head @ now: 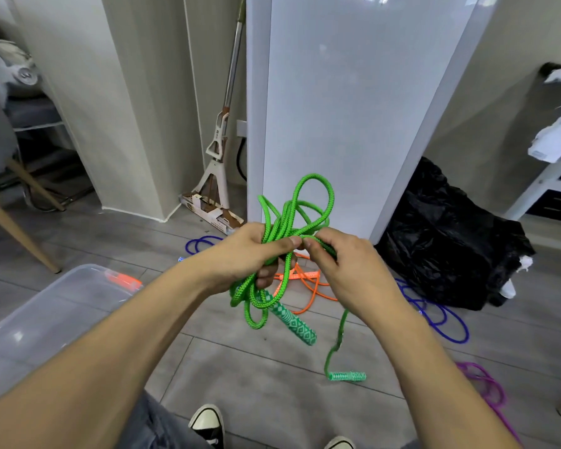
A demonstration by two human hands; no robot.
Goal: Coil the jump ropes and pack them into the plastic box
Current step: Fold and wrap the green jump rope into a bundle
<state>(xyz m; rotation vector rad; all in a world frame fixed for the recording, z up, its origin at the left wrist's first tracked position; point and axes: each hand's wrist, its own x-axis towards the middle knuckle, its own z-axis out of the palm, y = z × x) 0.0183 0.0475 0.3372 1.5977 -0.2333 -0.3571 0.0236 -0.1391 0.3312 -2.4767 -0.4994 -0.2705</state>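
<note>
My left hand [256, 254] grips a bundle of green jump rope [305, 202] loops, held up over the floor. One patterned green handle [293, 324] hangs just below that hand. My right hand [347, 267] pinches a strand of the same rope beside the bundle. From it the tail drops to the second green handle [347, 376], which hangs low near the floor. The clear plastic box [39, 322] stands at the lower left, with something orange [123, 279] at its far edge.
On the grey floor lie an orange rope [308, 286], a blue rope [441, 319] and a purple rope [486, 387]. A black plastic bag [450, 241] sits to the right, a mop [217, 150] leans at the back, a chair leg [17, 231] stands left. My shoes [208, 422] are below.
</note>
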